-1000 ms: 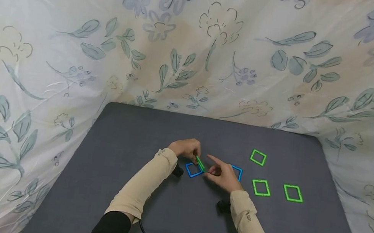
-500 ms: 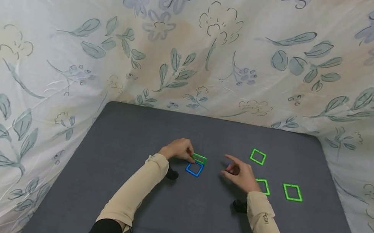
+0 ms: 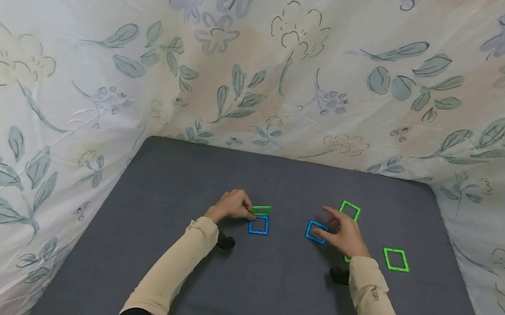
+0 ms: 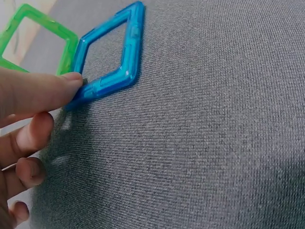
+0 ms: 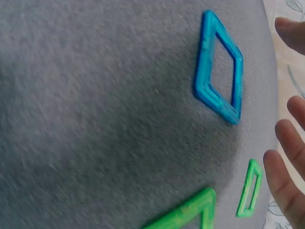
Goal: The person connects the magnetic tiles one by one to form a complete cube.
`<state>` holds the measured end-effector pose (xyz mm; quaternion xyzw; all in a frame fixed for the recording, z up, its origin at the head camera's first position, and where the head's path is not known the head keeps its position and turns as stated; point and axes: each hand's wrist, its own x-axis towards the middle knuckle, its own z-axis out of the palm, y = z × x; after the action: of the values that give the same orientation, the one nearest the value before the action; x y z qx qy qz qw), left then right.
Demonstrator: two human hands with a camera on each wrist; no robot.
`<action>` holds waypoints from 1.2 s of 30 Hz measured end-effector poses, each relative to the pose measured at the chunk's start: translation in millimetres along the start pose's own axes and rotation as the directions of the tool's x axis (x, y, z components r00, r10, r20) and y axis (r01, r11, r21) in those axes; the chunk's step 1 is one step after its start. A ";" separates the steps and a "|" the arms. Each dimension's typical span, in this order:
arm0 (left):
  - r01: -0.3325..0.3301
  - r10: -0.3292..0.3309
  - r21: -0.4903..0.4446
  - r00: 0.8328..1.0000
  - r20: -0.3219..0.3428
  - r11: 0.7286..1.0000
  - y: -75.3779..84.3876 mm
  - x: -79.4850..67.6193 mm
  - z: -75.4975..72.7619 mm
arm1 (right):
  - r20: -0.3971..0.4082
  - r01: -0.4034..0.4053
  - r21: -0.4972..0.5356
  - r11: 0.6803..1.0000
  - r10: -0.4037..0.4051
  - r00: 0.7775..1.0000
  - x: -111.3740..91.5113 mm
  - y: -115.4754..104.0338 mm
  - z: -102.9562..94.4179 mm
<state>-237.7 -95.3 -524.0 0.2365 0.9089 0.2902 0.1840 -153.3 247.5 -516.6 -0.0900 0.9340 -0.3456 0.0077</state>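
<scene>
My left hand [image 3: 234, 205] pinches a green square magnetic tile [image 3: 263, 207] between thumb and fingers. This tile is a hollow frame and stands tilted up along the far edge of a blue square magnetic tile [image 3: 258, 232], which lies on the table. In the left wrist view the thumb tip sits at the corner where the green and blue frames meet. My right hand [image 3: 345, 235] hovers with fingers spread and nothing held. Just left of it lies a second blue tile [image 3: 308, 229], partly overlapped by the thumb in the head view.
On the dark grey table [image 3: 184, 181], one green tile [image 3: 352, 204] lies behind the right hand and another green tile [image 3: 395, 268] lies to its right. A third green tile [image 3: 347, 259] is mostly hidden beneath that hand. Floral cloth [image 3: 246, 47] hangs behind the table.
The right hand has moved away to the right, uncovering the second blue tile. My left hand has shifted slightly left, turning the joined green and blue tiles squarer to the view.
</scene>
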 end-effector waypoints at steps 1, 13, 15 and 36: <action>0.005 -0.005 -0.010 1.000 -0.002 1.000 -0.4 -0.6 0.3 | -0.001 -0.008 -0.014 1.000 0.008 1.000 -0.1 0.4 -1.7; 0.073 -0.071 -0.078 0.997 0.022 0.994 -3.8 -1.2 0.6 | 0.120 -0.100 -0.103 0.990 0.113 0.986 7.6 -5.0 -11.7; 0.075 -0.073 -0.082 0.997 0.024 0.994 -3.7 -1.2 -0.2 | 0.147 -0.098 -0.129 0.987 0.117 0.982 10.2 -6.5 -10.9; 0.059 -0.054 -0.117 0.998 0.046 0.991 -7.5 4.0 -3.8 | 0.252 -0.014 -0.274 0.962 0.086 0.964 28.4 -14.2 11.3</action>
<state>-245.2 -100.3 -526.5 0.2056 0.8922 0.3333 0.2250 -178.0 224.7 -514.6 -0.1110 0.9651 -0.2000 0.1274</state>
